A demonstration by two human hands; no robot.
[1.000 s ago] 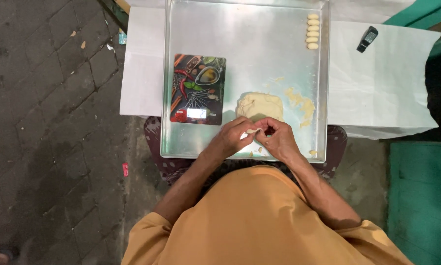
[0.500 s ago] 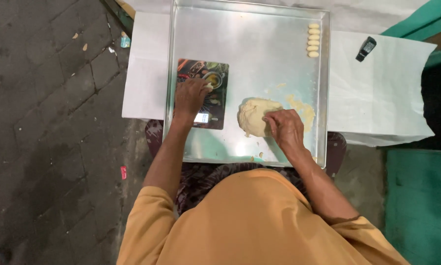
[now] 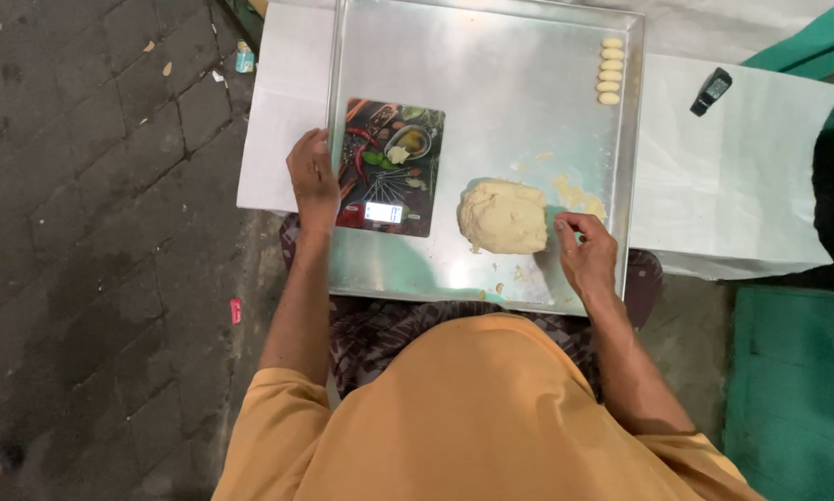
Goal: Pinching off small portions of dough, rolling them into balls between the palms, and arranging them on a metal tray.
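Dough lump sits mid-tray, long axis roughly 12–6 o'clock. Right hand lies at its 4 o'clock, fingers curled, pinching nothing visible, nearer. Left hand, loosely open, rests at kitchen scale's 9 o'clock edge.

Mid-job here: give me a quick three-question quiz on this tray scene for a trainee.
1. True or false: the left hand rests at the left edge of the kitchen scale.
2. What lies on the scale's platform? A) a small dough piece B) a spoon C) nothing
3. Where on the metal tray is the row of shaped pieces?

Key: 1 true. 2 A. 3 The far right corner; the right hand sits beside the dough lump.
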